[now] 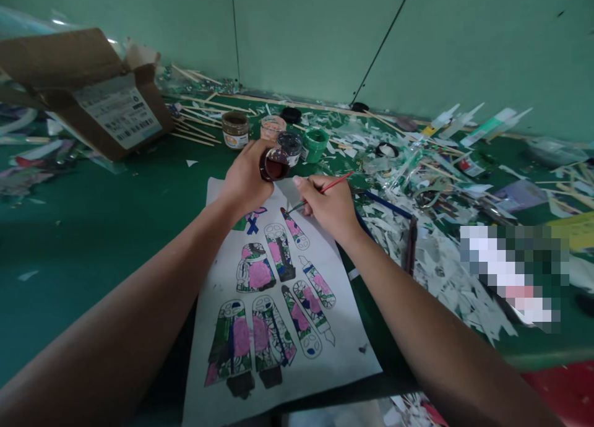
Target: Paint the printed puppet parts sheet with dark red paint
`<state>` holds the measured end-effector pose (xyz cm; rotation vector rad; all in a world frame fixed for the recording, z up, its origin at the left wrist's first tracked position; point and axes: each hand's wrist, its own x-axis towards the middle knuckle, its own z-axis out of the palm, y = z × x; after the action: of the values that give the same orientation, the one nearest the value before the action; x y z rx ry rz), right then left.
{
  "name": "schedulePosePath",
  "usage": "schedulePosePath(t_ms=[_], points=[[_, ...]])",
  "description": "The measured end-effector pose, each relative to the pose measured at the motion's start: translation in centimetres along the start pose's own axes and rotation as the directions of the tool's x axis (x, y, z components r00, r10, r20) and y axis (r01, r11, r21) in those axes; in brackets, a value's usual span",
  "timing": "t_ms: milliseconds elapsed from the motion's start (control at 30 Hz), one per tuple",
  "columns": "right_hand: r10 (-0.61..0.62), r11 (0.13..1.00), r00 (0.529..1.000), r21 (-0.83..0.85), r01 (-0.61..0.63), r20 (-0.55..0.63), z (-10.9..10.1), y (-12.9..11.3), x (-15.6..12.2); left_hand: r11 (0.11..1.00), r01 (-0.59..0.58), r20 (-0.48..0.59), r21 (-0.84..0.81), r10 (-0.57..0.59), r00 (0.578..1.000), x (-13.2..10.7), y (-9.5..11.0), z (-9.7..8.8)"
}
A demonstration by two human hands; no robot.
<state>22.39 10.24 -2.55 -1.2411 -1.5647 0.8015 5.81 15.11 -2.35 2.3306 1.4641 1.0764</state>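
Observation:
My left hand is closed round a small jar of dark red paint, tilted so its open mouth faces me, above the top of the paper. In my right hand is a thin red-handled paintbrush, pinched between thumb and fingers. Its tip is at the dark red upper end of a narrow printed shape. The white sheet of paper bears several outlined figure pieces, partly coloured pink, green, blue and black. My right hand rests by the sheet's upper right edge.
Open paint jars stand behind my hands: a brown one, a peach one, a black one and a green one. A cardboard box is at left. Paper scraps, glue bottles and wooden sticks litter the green table.

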Motion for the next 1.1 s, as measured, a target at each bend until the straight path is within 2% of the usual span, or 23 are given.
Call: schedulePosePath(t_ms=[300,567,1100], points=[[0.071,0.986,0.997,0.153,-0.066,-0.03,0.0,0.6,0.02,1.0,-0.01,0.008,-0.02,0.01,1.0,0.01,-0.01,-0.02],[-0.013,0.999,1.0,-0.05,0.013,-0.009,-0.13,0.0,-0.2,1.0,0.006,0.009,-0.025,-0.006,1.0,0.0,0.13,-0.11],[-0.014,0.997,1.0,-0.069,0.013,-0.013,-0.04,0.08,-0.08,1.0,-0.007,0.009,-0.013,0.008,1.0,-0.02,-0.18,0.12]])
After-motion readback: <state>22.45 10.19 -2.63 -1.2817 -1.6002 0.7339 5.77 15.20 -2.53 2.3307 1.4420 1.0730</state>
